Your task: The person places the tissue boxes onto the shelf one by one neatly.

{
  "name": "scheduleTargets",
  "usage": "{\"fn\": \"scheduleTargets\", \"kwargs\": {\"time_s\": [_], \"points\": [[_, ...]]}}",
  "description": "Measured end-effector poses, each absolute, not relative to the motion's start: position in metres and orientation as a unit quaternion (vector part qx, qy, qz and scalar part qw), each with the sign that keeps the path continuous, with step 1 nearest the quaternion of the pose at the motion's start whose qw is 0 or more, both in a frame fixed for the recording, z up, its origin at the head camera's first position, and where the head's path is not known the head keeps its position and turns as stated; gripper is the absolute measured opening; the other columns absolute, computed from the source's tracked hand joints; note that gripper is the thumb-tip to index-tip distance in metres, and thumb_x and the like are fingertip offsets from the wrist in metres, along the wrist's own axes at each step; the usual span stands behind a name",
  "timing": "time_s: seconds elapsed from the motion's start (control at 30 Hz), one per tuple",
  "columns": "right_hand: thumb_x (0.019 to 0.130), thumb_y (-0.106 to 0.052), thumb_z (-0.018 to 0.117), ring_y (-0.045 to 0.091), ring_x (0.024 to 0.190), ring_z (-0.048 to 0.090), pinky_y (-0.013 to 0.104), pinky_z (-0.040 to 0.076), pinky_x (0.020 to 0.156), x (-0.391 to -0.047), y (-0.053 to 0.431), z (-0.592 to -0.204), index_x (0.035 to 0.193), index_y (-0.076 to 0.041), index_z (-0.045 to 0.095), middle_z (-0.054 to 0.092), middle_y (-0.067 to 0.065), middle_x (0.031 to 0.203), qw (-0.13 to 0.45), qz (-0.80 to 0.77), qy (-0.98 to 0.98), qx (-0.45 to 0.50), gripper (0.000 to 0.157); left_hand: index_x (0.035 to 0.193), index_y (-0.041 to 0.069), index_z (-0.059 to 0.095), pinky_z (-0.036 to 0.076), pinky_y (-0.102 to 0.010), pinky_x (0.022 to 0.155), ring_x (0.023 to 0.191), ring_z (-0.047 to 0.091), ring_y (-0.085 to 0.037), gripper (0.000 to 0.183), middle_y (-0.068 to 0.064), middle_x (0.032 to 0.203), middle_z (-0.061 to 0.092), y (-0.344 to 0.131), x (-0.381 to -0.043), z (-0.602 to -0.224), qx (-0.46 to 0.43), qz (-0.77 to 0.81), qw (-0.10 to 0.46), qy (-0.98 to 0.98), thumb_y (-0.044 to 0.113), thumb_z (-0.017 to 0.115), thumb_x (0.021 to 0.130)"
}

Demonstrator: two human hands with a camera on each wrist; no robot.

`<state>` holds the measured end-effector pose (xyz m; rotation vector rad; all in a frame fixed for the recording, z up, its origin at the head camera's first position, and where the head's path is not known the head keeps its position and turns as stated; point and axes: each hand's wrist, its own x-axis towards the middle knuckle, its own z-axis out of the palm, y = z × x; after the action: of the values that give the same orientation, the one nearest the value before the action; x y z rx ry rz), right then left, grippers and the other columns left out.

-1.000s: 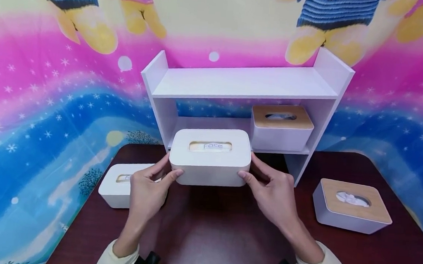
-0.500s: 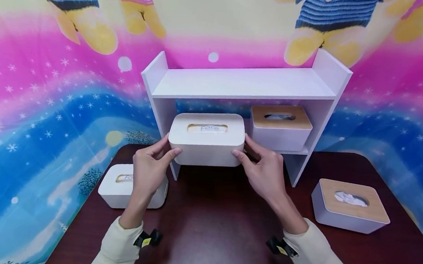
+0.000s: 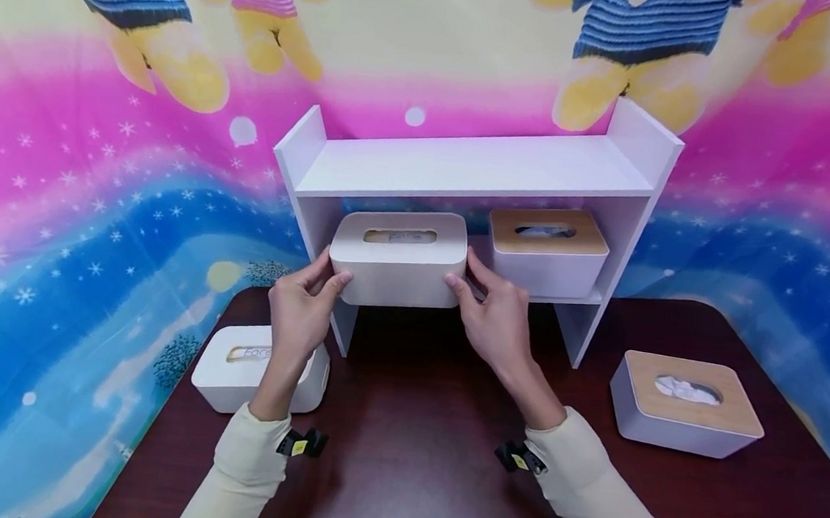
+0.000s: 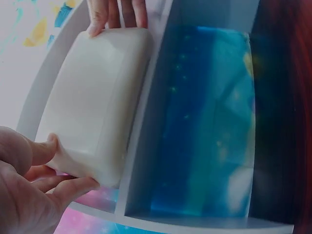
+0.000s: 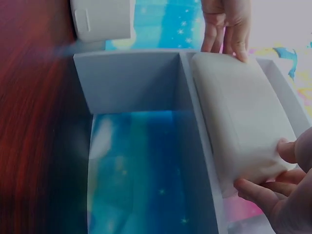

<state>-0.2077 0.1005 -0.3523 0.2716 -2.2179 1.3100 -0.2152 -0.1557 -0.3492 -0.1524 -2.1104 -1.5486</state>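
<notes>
A white tissue box with a slot in its lid is held level at the left part of the white shelf unit's middle board. My left hand grips its left end, thumb on the front face. At the opposite end my right hand holds it the same way. Both wrist views show the box from the front, between the two hands, at the middle board's edge; whether its base touches the board, I cannot tell. Just right of it on that board stands a wood-topped tissue box.
The white shelf unit stands at the back of the dark red table. A second white tissue box sits at the left, partly behind my left forearm. Another wood-topped tissue box stands at the right. A patterned cloth hangs behind.
Both hands have carried the white tissue box away from me and slightly left, from in front of the shelf unit into its middle opening. The other boxes have stayed in place.
</notes>
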Motion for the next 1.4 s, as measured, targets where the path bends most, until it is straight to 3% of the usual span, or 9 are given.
{"fn": "scheduleTargets", "kwargs": {"time_s": [0.03, 0.13, 0.47, 0.63, 1.1, 1.4], "points": [[0.1, -0.03, 0.078, 0.024, 0.117, 0.074, 0.039, 0.065, 0.089, -0.209, 0.099, -0.353, 0.149, -0.006, 0.06, 0.063, 0.019, 0.145, 0.273, 0.485, -0.825, 0.101, 0.058, 0.146, 0.011, 0.064, 0.057, -0.033, 0.099, 0.13, 0.068, -0.027, 0.053, -0.017, 0.147, 0.065, -0.156, -0.217, -0.35, -0.055, -0.566, 0.26, -0.78, 0.013, 0.082, 0.096], [0.101, -0.031, 0.076, 0.027, 0.121, 0.071, 0.042, 0.064, 0.094, -0.212, 0.095, -0.355, 0.151, -0.005, 0.058, 0.06, 0.019, 0.149, 0.273, 0.478, -0.83, 0.096, 0.058, 0.147, 0.011, 0.063, 0.057, -0.034, 0.099, 0.131, 0.067, -0.028, 0.053, -0.018, 0.147, 0.064, -0.155, -0.22, -0.351, -0.047, -0.557, 0.264, -0.786, 0.013, 0.081, 0.097], [0.103, -0.029, 0.073, 0.029, 0.121, 0.072, 0.041, 0.063, 0.094, -0.215, 0.09, -0.36, 0.153, -0.005, 0.057, 0.06, 0.018, 0.15, 0.263, 0.48, -0.832, 0.085, 0.058, 0.148, 0.012, 0.062, 0.057, -0.041, 0.102, 0.131, 0.067, -0.03, 0.055, -0.019, 0.147, 0.064, -0.155, -0.222, -0.355, -0.033, -0.543, 0.261, -0.798, 0.011, 0.08, 0.097], [0.103, -0.029, 0.074, 0.029, 0.12, 0.074, 0.046, 0.064, 0.096, -0.22, 0.087, -0.363, 0.153, -0.006, 0.058, 0.063, 0.017, 0.148, 0.272, 0.471, -0.836, 0.076, 0.057, 0.151, 0.012, 0.059, 0.058, -0.044, 0.103, 0.131, 0.068, -0.032, 0.054, -0.02, 0.147, 0.064, -0.152, -0.227, -0.357, -0.029, -0.534, 0.256, -0.805, 0.011, 0.077, 0.1], [0.104, -0.03, 0.073, 0.031, 0.111, 0.077, 0.051, 0.061, 0.099, -0.23, 0.087, -0.364, 0.15, -0.007, 0.062, 0.069, 0.018, 0.142, 0.28, 0.472, -0.834, 0.058, 0.052, 0.148, 0.009, 0.061, 0.058, -0.033, 0.1, 0.127, 0.07, -0.032, 0.052, -0.021, 0.144, 0.064, -0.147, -0.234, -0.357, -0.026, -0.542, 0.275, -0.793, 0.011, 0.078, 0.099], [0.103, -0.027, 0.075, 0.029, 0.124, 0.073, 0.049, 0.06, 0.105, -0.232, 0.087, -0.359, 0.151, -0.009, 0.062, 0.07, 0.017, 0.14, 0.268, 0.486, -0.831, 0.041, 0.053, 0.152, 0.012, 0.059, 0.059, -0.039, 0.102, 0.127, 0.071, -0.031, 0.054, -0.019, 0.146, 0.064, -0.145, -0.237, -0.357, -0.026, -0.527, 0.279, -0.802, 0.014, 0.077, 0.101]]}}
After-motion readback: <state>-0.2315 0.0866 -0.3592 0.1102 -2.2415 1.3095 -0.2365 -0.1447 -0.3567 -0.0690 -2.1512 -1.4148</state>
